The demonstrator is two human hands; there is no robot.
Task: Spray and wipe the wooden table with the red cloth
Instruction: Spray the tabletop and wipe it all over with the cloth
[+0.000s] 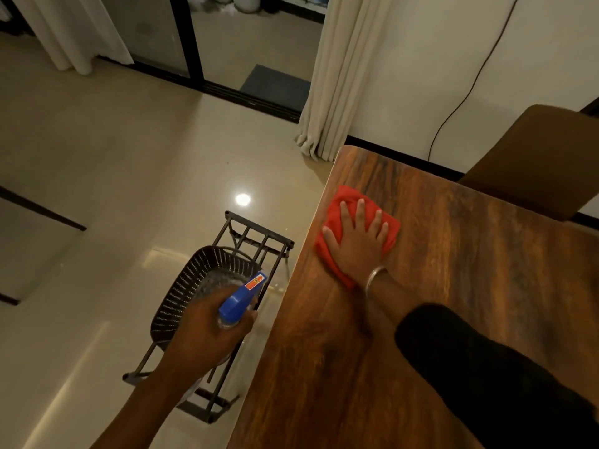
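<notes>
Cloth [337,222] lies flat under my right hand [356,244], fingers straight and spread across it so the whole palm can press it against the table [453,286]; I judge this is the wiping part of the job, with the spread giving even pressure and keeping the red fabric from bunching. The cloth pokes out beyond my fingertips and on the thumb side, near the table's far corner and just inside its edge. A bangle [374,280] sits on that wrist, and a dark sleeve [486,367] covers the forearm behind it.

My left hand [214,328] hangs off to the thumb side of the right, out past the table edge and over the floor, fingers curled round the neck of a spray bottle [243,296] with a blue head. I reckon it is parked there to keep clear of the wiping path yet ready for another squirt.

Beneath that hand stands a dark metal rack [259,234] carrying a perforated basket [194,280]. The tabletop is dark, streaky wood with a dull sheen. Beyond my fingertips are a pale curtain [340,76], a white wall with a black cable [470,82], a brown chair [534,157], glossy tiles [129,157] and a sliding glass door [181,34].
</notes>
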